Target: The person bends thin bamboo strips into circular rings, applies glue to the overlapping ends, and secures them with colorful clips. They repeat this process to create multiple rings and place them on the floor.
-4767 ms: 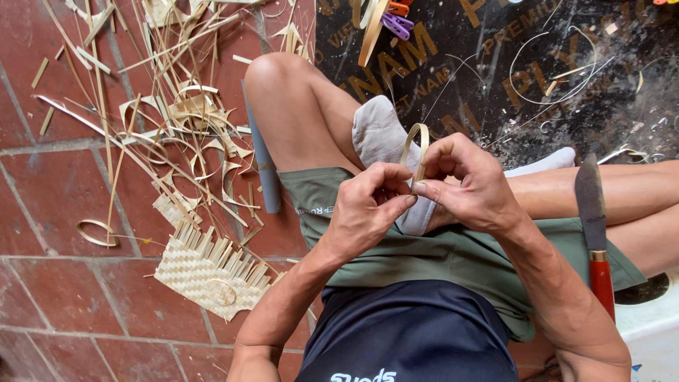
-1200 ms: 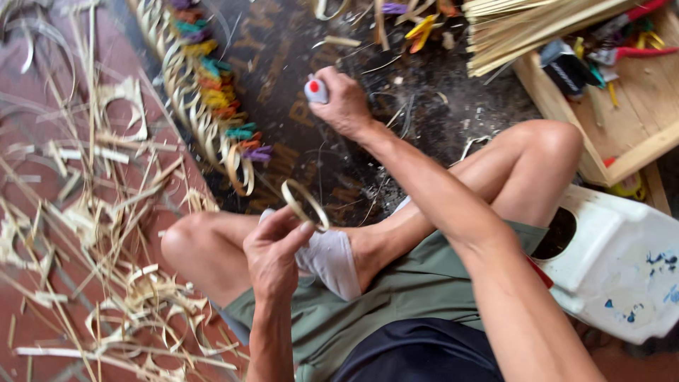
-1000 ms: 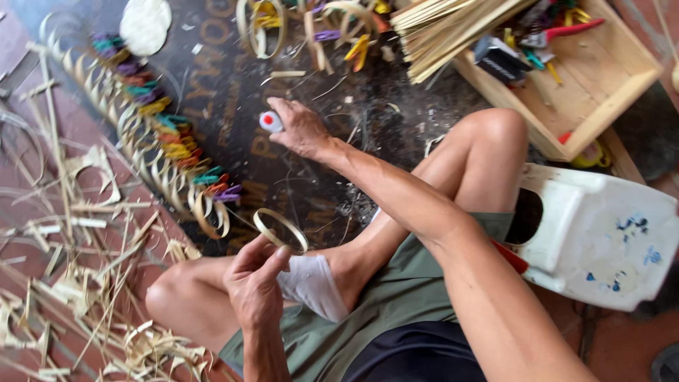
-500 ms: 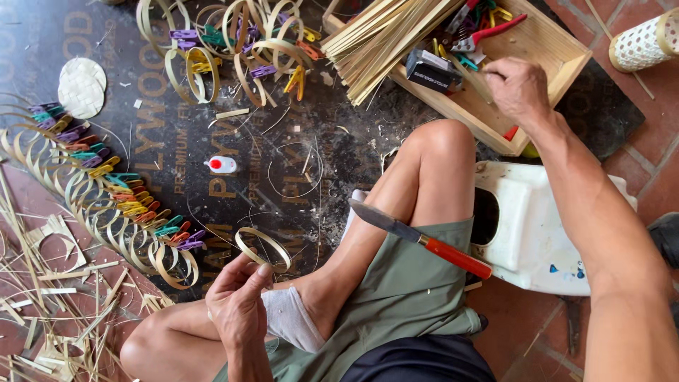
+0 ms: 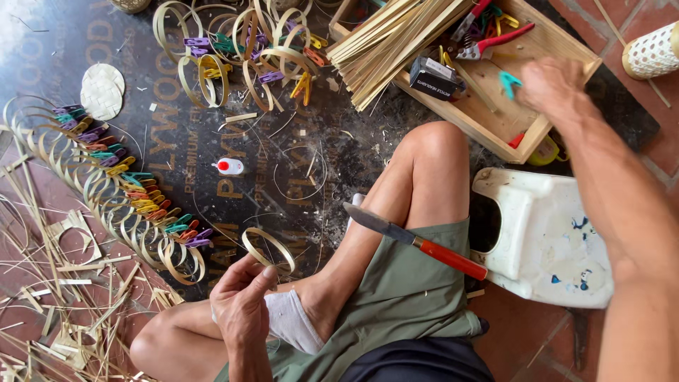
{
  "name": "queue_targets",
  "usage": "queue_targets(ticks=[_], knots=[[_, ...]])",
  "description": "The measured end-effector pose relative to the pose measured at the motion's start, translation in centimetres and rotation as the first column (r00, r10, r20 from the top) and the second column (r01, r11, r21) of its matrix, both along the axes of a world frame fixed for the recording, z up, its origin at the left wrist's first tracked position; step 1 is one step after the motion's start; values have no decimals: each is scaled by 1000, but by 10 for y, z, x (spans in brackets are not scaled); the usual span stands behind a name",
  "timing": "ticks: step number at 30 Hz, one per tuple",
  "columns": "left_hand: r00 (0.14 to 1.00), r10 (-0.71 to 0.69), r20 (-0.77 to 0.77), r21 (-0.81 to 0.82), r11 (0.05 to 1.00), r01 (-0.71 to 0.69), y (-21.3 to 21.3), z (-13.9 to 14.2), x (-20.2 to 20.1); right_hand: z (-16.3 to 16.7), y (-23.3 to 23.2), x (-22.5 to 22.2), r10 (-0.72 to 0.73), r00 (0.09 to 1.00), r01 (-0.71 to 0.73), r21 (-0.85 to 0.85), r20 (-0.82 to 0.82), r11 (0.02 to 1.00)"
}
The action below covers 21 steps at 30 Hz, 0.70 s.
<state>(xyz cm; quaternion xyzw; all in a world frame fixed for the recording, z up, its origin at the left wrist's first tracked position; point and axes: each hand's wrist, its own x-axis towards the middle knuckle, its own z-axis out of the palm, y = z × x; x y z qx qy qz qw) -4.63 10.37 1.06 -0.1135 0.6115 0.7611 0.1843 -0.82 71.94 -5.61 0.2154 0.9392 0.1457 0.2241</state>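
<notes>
Left hand (image 5: 240,301) pinching a bamboo strip ring (image 5: 269,249) to keep its loop closed, right hand (image 5: 552,85) gripping a teal clothespin (image 5: 508,83) above the wooden tray (image 5: 495,120)

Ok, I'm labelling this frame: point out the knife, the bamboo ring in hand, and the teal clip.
knife (image 5: 453,259), head view, on the red handle.
bamboo ring (image 5: 258,247), head view, on the strip's near curve.
teal clip (image 5: 508,83), head view, on its body by the right hand's fingers.

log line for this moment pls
left hand: holds bamboo ring | right hand: holds teal clip over wooden tray | knife: on lap
</notes>
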Motion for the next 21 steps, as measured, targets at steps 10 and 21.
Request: queue_targets(ticks=[10,21], knots=[[997,-78,25,36,996,77,18,7,-9,-24,-8,29,-126,910,71,-151,-396,986],[948,-314,50,97,946,309,47,17,-11,102,-194,1,-109,827,-538,-833,-551,129]])
